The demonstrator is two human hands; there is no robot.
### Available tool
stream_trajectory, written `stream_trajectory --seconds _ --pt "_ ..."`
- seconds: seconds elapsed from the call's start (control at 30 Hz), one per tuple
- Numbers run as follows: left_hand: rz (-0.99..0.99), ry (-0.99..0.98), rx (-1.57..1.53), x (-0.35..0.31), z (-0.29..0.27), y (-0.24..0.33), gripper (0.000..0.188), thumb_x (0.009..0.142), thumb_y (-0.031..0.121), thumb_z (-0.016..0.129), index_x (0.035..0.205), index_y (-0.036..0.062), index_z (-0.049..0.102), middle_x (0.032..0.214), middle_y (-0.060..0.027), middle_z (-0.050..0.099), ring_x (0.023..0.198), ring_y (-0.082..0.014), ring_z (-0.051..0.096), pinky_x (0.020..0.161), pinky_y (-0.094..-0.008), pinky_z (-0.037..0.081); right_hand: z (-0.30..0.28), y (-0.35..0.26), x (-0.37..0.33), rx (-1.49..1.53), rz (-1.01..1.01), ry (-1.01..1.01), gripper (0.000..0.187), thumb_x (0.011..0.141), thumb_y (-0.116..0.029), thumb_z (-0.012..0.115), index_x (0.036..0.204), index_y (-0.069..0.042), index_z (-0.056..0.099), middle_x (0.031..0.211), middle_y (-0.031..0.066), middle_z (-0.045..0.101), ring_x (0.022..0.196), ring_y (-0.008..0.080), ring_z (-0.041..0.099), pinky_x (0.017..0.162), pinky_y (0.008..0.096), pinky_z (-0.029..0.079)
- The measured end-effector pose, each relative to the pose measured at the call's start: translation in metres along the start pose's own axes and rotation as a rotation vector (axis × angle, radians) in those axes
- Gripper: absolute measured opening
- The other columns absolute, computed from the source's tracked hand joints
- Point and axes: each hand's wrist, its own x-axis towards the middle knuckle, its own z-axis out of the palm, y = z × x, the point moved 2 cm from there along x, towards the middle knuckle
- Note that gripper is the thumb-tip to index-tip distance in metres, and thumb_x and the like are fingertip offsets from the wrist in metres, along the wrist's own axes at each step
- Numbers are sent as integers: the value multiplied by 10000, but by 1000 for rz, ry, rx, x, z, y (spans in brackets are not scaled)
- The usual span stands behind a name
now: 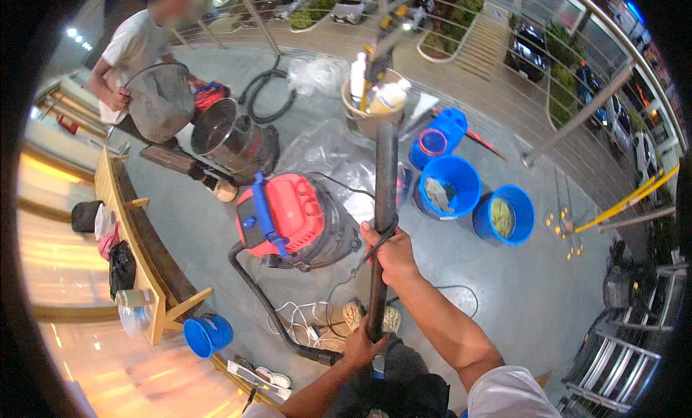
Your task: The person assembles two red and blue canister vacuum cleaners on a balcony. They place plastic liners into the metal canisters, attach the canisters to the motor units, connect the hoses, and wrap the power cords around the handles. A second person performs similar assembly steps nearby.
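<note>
Black tube (pixel 386 173) stands near upright in front of the person's body, clenched in both fists: right hand (pixel 391 254) wrapped around it partway along, black cord (pixel 390 233) caught at the same spot, left hand (pixel 361 346) closed around it near its lower end, upper length running free past the right hand. Black hose (pixel 268 313) curves from beside the left hand to the red-topped vacuum (pixel 292 210) on the floor (pixel 548 288), left of the tube; two blue buckets holding cloths, (pixel 467 174) and (pixel 525 215), sit to its right.
</note>
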Motion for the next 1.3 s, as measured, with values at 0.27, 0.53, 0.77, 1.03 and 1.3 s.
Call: stream_trajectory --seconds 0.27,0.53,0.77,1.03,1.3 --pt "-417 -183 -364 -126 -115 -8 536 701 155 608 1181 10 419 716 -65 537 566 -129 505 523 -270 430 30 -65 69 -399 -343 178 738 715 -422 678 1203 28 358 1042 170 523 961 225 495 831 328 393" --pt "-234 -452 21 -240 -221 -12 593 636 298 631 1189 129 498 968 -155 612 891 -295 588 798 -353 448 53 -28 12 -1935 -122 -957 589 772 -351 609 1252 -77 404 1134 156 535 1051 291 507 872 382 401" --pt "-30 -189 290 -238 -286 16 592 672 321 675 1196 123 481 812 -156 619 710 -268 601 652 -369 457 71 -46 -137 -1999 490 -1555 389 716 -263 669 983 -14 535 716 35 555 628 136 544 567 290 455" --pt "200 710 98 -244 -305 -3 634 562 144 770 1141 122 512 954 -77 602 761 -245 591 703 -323 467 46 -167 -194 -1867 538 -947 242 625 -147 655 811 -28 556 582 34 531 479 128 510 440 278 420" --pt "-31 606 125 -171 -304 -30 369 584 152 691 920 55 573 804 -141 617 749 -316 586 670 -349 467 57 -178 -179 -2353 -1022 -475 135 637 -132 584 752 -85 531 660 103 561 615 263 576 550 396 441"
